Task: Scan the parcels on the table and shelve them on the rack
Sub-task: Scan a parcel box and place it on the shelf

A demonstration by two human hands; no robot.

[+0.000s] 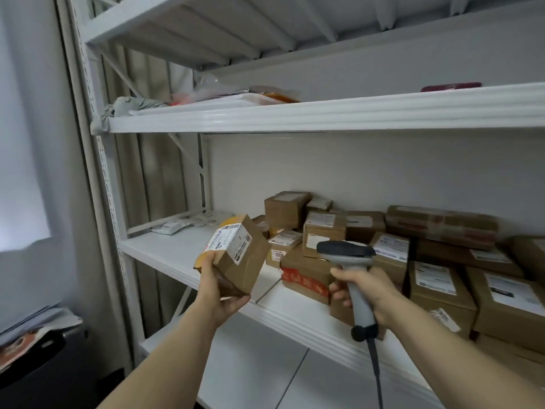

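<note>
Two hands (pixel 219 293) (pixel 370 290) tight around parcel (pixel 239 256), scanner (pixel 348 251)

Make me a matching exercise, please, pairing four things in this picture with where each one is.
Things:
1. small cardboard parcel
2. barcode scanner
3. grey soft bag
4. dark red flat item

Places:
A. upper shelf, right end
B. held in the left hand
C. upper shelf, left end
D. held in the right hand

Pairs: 1-B, 2-D, 3-C, 4-A
</note>
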